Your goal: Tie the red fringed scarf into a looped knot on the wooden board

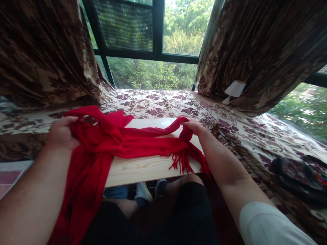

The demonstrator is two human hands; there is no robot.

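A red scarf with a fringed end stretches across a pale wooden table. At its left, bunched part, my left hand is closed on the cloth, with the thumb on top. My right hand grips the scarf near the fringe, above the right side of the table. Between my hands the cloth runs in two loose strands. On the left a long part hangs over the table's front edge toward my lap. The fingers of both hands are partly hidden by the cloth.
Behind the table lies a flower-patterned cover on the window ledge. A small white lamp stands at the back right. A black bag lies at the right. Patterned curtains frame the window. My legs are beneath the table.
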